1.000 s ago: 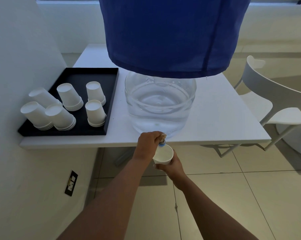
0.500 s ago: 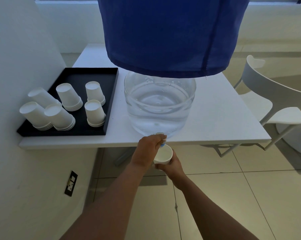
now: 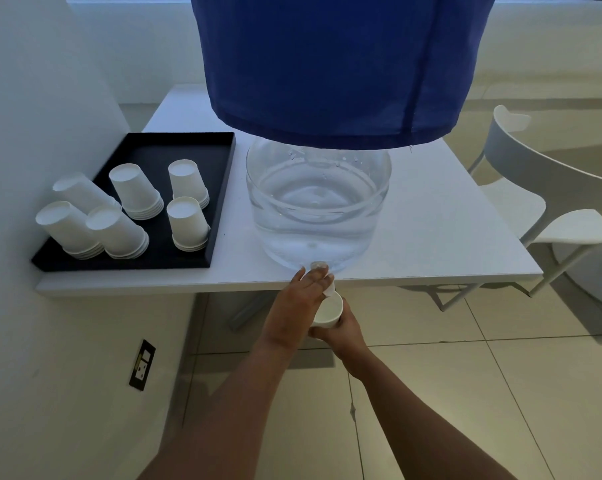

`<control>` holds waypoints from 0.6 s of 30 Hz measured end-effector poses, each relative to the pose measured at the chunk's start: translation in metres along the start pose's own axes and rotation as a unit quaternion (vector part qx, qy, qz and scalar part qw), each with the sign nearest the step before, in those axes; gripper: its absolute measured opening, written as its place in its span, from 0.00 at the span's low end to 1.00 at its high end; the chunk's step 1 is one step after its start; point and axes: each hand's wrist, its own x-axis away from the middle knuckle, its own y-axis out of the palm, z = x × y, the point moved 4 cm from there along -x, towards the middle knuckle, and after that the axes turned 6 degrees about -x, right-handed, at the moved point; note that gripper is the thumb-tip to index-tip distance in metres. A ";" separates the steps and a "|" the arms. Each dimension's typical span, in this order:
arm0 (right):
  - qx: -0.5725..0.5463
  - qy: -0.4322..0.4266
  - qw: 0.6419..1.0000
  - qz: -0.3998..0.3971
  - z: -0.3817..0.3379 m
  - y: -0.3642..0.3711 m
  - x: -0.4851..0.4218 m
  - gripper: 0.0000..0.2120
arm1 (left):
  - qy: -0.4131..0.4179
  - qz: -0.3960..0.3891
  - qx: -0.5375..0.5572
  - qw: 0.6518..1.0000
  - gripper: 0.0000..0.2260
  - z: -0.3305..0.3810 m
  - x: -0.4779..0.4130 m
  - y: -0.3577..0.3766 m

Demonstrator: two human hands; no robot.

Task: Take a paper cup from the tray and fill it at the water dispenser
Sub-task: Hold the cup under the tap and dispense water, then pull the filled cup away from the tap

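A clear water dispenser jar under a blue cloth cover stands at the white table's front edge. Its small tap sticks out at the bottom front. My left hand rests on the tap, fingers wrapped over it. Just below the table edge, my right hand holds a white paper cup upright under the spout. A black tray at the left holds several stacks of upturned paper cups.
A white wall stands close on the left, with a black socket low down. A white chair sits at the table's right side. Tiled floor lies below the table.
My left hand has shifted slightly up and forward over the tap, now hiding the blue part of the tap. The cup stays under the spout.
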 end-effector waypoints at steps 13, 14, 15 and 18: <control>-0.010 0.015 1.000 0.019 0.016 -0.015 0.011 0.29 | -0.313 0.023 0.253 0.915 0.45 -0.017 0.053 0.046; -0.012 0.017 1.000 0.019 0.017 -0.019 0.013 0.30 | -0.350 -0.017 0.278 0.894 0.45 -0.018 0.057 0.055; -0.013 0.018 1.000 0.018 0.018 -0.022 0.015 0.31 | -0.372 -0.056 0.300 0.877 0.44 -0.017 0.059 0.063; -0.016 0.019 0.999 0.021 0.019 -0.034 0.021 0.31 | -0.367 -0.101 0.356 0.854 0.38 -0.009 0.057 0.076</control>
